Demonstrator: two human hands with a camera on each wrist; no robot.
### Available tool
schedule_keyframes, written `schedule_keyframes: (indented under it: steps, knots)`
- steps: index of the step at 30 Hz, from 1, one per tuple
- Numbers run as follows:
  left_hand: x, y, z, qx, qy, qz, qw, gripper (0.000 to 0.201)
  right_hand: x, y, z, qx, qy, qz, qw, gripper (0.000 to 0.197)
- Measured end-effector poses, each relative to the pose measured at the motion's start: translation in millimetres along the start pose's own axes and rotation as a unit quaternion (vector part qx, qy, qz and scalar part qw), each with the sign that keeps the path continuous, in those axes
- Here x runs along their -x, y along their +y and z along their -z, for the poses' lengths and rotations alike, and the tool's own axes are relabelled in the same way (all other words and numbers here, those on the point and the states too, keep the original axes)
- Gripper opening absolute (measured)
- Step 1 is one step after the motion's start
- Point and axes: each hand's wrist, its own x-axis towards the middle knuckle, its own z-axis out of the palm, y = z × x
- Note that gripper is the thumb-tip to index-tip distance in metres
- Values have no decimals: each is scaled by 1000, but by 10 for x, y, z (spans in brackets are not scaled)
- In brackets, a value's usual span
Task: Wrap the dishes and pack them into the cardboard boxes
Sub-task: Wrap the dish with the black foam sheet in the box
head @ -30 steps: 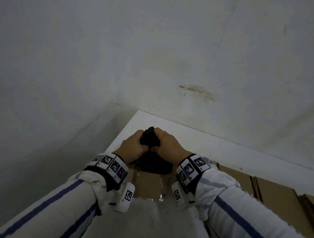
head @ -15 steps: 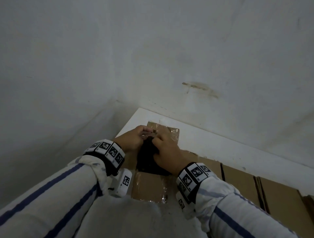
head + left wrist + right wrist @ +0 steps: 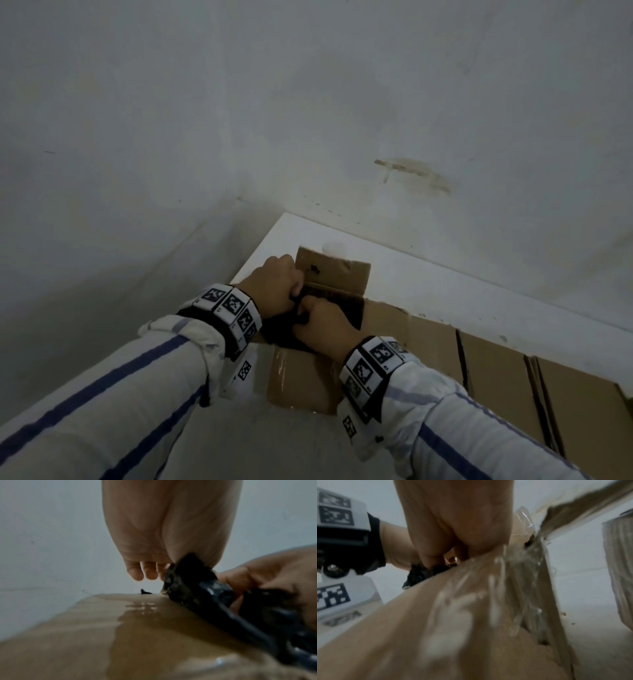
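A black, crinkled wrapped bundle sits low at the mouth of an open cardboard box. My left hand grips its top from the left and my right hand grips it from the right, knuckles close together. The left wrist view shows the left hand pinching the bundle while the right hand curls round it above a taped brown flap. In the right wrist view, only a corner of the bundle shows under the right hand. What is wrapped inside is hidden.
The box's far flap stands up, with tape on it. The box rests on a white surface in a wall corner. Flat cardboard sheets lie to the right. A pale wrapped thing stands at the right.
Both hands have come down with the black bundle, from above the box to its mouth. The far flap has come into view behind them.
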Motion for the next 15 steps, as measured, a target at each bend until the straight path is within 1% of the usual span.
schedule_keyframes:
  steps: [1, 2, 3, 4, 5, 8, 9, 10, 11, 12, 13, 14, 15]
  knots:
    - [4, 24, 24, -32, -4, 1, 999, 7, -11, 13, 19, -17, -1, -12, 1000, 14]
    - [-2, 32, 41, -48, -13, 0, 999, 5, -24, 25, 34, -22, -3, -19, 1000, 23]
    - [-13, 39, 57, -55, -28, 2, 998, 12, -22, 24, 47, -19, -11, -15, 1000, 25]
    - [-26, 45, 72, -51, -53, 4, 997, 17, -14, 6, 51, -5, -19, 1, 1000, 22]
    - [-33, 48, 90, -35, -77, 4, 996, 20, 4, -16, 43, 16, -26, 19, 999, 20]
    - [-58, 27, 146, 50, -140, 8, 989, 25, -16, -6, -83, 68, -25, 48, 996, 35]
    - [-54, 22, 183, 81, -162, 9, 983, 26, -27, -5, -125, 81, -29, 47, 995, 34]
    - [-46, 24, 213, 106, -182, 10, 977, 26, -38, -12, -148, 87, -33, 41, 995, 30]
    - [-46, 25, 228, 109, -201, 9, 973, 25, -48, -20, -146, 89, -37, 37, 995, 24]
    - [-50, 28, 222, 82, -213, 1, 974, 22, -62, -18, -132, 83, -44, 36, 995, 22]
    - [-49, 45, 209, 27, -218, -8, 975, 19, -58, -32, -82, 77, -54, 38, 995, 22]
    - [-45, 65, 192, -34, -214, -16, 976, 20, -59, -38, -21, 67, -65, 42, 995, 23]
    - [-44, 86, 175, -91, -203, -23, 975, 24, -43, -55, 56, 59, -83, 44, 994, 24]
